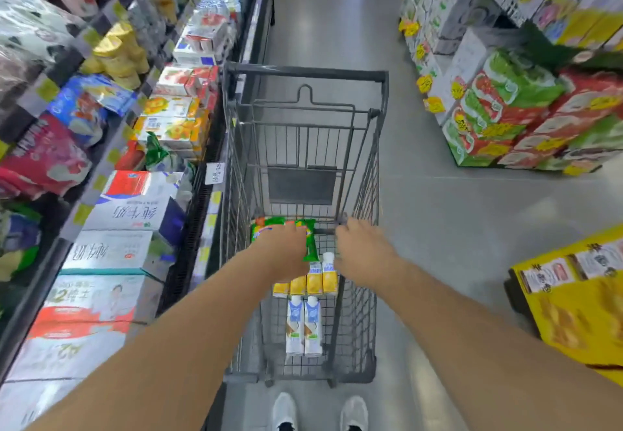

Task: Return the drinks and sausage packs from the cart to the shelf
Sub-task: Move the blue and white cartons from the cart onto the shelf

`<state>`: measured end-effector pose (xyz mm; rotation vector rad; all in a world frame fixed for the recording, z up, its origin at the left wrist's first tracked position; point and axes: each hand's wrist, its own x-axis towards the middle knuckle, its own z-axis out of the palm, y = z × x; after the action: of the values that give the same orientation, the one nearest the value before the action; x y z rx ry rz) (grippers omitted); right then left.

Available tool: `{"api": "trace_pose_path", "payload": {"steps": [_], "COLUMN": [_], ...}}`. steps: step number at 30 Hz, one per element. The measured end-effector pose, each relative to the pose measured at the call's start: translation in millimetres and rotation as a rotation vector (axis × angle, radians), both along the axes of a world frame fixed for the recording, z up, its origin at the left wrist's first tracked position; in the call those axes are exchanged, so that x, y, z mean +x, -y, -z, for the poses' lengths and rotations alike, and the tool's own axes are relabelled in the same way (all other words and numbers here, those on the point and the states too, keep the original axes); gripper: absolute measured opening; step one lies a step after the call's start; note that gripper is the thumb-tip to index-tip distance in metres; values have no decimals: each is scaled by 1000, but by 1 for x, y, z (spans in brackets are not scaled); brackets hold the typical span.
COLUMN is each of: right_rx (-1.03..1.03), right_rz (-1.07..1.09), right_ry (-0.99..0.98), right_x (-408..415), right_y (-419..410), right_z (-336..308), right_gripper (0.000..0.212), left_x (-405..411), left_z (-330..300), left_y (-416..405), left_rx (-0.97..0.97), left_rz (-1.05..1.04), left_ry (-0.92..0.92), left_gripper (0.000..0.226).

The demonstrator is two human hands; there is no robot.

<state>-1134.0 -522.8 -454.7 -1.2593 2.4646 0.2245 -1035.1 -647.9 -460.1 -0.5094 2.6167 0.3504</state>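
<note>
A grey wire cart [305, 76] stands in the aisle in front of me. In its basket lie green sausage packs [309, 238], yellow drink bottles [322, 279] in a row, and two white-and-blue drink cartons [303, 326] nearer to me. My left hand [286, 248] reaches into the basket and lies on the green sausage packs, fingers closing around them. My right hand [362, 252] rests by the cart's right inner rim, beside the yellow bottles, fingers curled; whether it grips anything is unclear. The shelf [188, 120] of cartons and packs runs along the left.
Stacked milk boxes [124, 214] fill the lower left shelf right beside the cart. Red and green case stacks [526, 117] stand on the right of the aisle, a yellow display [573, 295] at near right. Grey floor [337, 9] stretches ahead. My shoes [320, 410] show below the cart.
</note>
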Motion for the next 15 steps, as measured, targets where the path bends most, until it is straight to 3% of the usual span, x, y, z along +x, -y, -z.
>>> {"api": "trace_pose_path", "payload": {"steps": [7, 15], "right_rx": [183, 251], "right_rz": [69, 337], "right_ry": [251, 534], "right_x": [-9, 12], "right_y": [2, 0], "right_z": [156, 306], "right_gripper": [35, 35], "left_x": [-5, 11], "left_z": [166, 303], "left_y": [-4, -16], "left_rx": [80, 317], "left_rz": [-19, -350], "left_ry": [249, 303], "left_gripper": [50, 67]}}
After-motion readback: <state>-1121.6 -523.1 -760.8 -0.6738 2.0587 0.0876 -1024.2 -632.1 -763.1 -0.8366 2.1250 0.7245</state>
